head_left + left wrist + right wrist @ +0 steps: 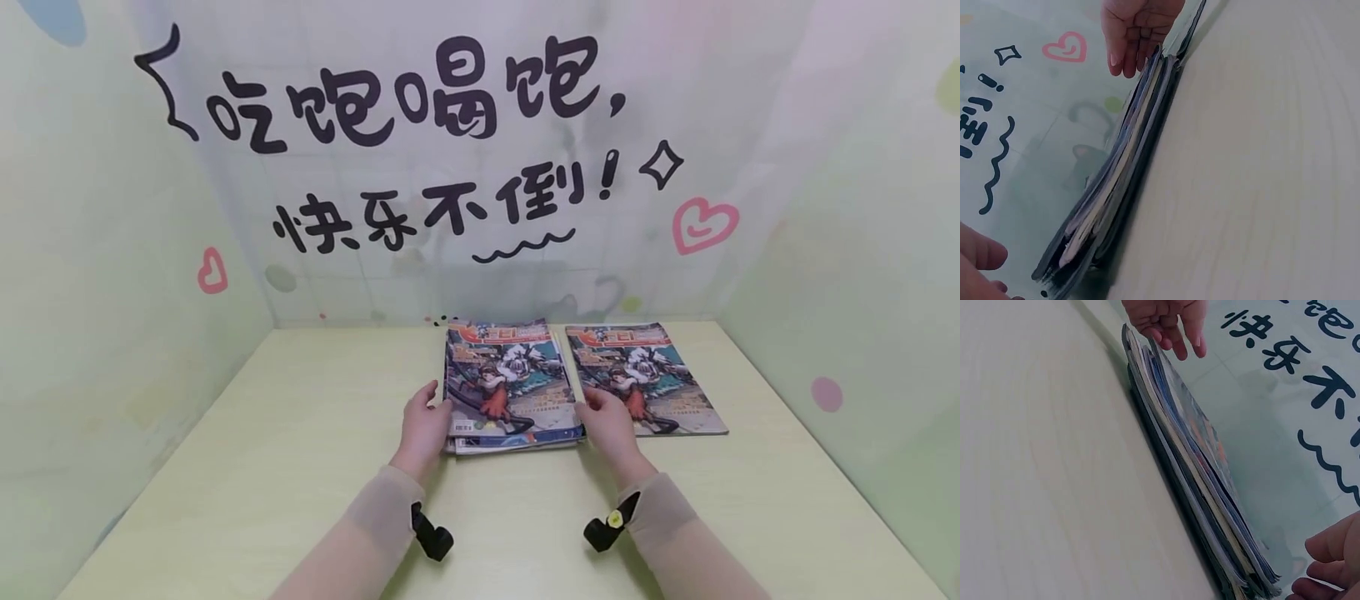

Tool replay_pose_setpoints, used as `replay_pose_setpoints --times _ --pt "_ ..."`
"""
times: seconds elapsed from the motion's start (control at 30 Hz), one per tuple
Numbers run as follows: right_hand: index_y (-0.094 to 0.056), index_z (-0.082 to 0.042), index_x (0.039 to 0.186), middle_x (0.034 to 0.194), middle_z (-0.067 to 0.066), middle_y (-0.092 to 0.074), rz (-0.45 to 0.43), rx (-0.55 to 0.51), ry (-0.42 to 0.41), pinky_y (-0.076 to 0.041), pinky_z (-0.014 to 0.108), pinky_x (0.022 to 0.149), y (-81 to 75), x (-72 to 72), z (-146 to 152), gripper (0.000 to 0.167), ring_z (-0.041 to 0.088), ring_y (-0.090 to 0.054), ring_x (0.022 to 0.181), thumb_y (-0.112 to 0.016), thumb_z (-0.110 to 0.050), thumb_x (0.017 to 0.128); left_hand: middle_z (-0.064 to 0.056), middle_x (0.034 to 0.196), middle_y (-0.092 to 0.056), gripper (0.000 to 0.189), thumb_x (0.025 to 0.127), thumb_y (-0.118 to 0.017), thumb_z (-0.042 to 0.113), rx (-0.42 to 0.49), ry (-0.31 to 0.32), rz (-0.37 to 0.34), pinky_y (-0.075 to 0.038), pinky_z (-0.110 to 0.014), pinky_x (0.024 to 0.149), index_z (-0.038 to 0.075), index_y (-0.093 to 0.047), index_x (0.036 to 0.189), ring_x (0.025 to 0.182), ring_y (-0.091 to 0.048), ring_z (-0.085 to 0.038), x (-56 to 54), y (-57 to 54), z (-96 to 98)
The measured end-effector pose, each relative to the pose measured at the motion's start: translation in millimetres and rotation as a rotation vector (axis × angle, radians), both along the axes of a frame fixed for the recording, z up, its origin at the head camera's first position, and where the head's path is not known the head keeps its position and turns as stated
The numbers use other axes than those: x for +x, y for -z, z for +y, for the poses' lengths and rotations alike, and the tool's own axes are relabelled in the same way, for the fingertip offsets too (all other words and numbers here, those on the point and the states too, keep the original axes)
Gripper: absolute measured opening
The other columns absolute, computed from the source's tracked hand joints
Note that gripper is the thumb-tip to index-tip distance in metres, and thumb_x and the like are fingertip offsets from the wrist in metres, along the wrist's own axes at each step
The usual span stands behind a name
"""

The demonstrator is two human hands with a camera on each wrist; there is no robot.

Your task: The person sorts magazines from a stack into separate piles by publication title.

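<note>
A stack of several magazines (502,375) lies on the table, topped by one with a colourful comic cover. Its lower edges are uneven, and a blue cover pokes out beneath the top one. My left hand (426,425) is at the stack's left side, thumb raised near the edge. On the opposite side my right hand (611,425) has its fingertips right at the stack's edge. In the left wrist view the layered edges of the stack (1122,169) run between both hands, and the right hand (1141,31) shows fairly straight fingers.
A single magazine (675,392) with the same cover lies just right of the stack, partly behind the right hand. Pale wood-toned table surface (300,400) extends around them. A printed backdrop wall (420,283) stands behind, with side walls left and right.
</note>
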State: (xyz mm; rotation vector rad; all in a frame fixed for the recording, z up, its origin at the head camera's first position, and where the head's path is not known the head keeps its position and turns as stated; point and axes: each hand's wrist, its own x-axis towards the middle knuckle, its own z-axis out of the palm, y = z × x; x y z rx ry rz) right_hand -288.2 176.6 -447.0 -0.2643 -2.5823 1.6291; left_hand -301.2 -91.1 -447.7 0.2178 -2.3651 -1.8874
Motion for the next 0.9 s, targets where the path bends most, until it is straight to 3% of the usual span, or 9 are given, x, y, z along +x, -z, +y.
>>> replay_pose_setpoints --times 0.2,0.37,0.67,0.9 --pt "-0.042 0.006 0.141 0.14 0.026 -0.046 -0.002 0.025 0.008 -0.041 0.049 0.101 16.1 2.1 -11 0.052 0.037 -0.045 0.126 -0.052 -0.017 0.096 -0.03 0.146 -0.033 0.061 0.095 -0.049 0.009 0.094 0.034 -0.047 -0.028 -0.049 0.111 -0.007 -0.024 0.148 0.134 -0.032 -0.044 3.2 22.0 -3.6" --pt "-0.043 0.006 0.14 0.141 0.027 -0.044 0.022 0.013 0.007 -0.038 0.051 0.104 28.2 8.2 -17 0.051 0.039 -0.04 0.131 -0.049 -0.018 0.096 -0.027 0.147 -0.035 0.056 0.097 -0.047 0.009 0.126 0.074 -0.049 -0.028 -0.047 0.112 -0.007 -0.028 0.147 0.135 -0.033 -0.039 7.3 35.8 -1.4" --pt "-0.04 0.008 0.141 0.144 0.029 -0.038 0.062 -0.025 0.008 -0.032 0.052 0.108 38.3 10.9 -25 0.05 0.041 -0.033 0.134 -0.052 -0.014 0.098 -0.023 0.148 -0.035 0.051 0.098 -0.049 0.016 0.056 0.072 -0.044 -0.028 -0.049 0.111 -0.002 -0.037 0.145 0.138 -0.028 -0.039 11.4 36.7 -5.4" --pt "-0.04 0.009 0.14 0.143 0.031 -0.037 0.089 -0.013 0.021 -0.029 0.054 0.11 35.3 12.7 -26 0.05 0.043 -0.03 0.135 -0.052 -0.013 0.097 -0.025 0.143 -0.041 0.048 0.098 -0.051 0.014 0.035 0.068 -0.003 -0.03 -0.05 0.11 -0.007 -0.043 0.139 0.134 -0.034 -0.04 12.2 35.7 -2.8"
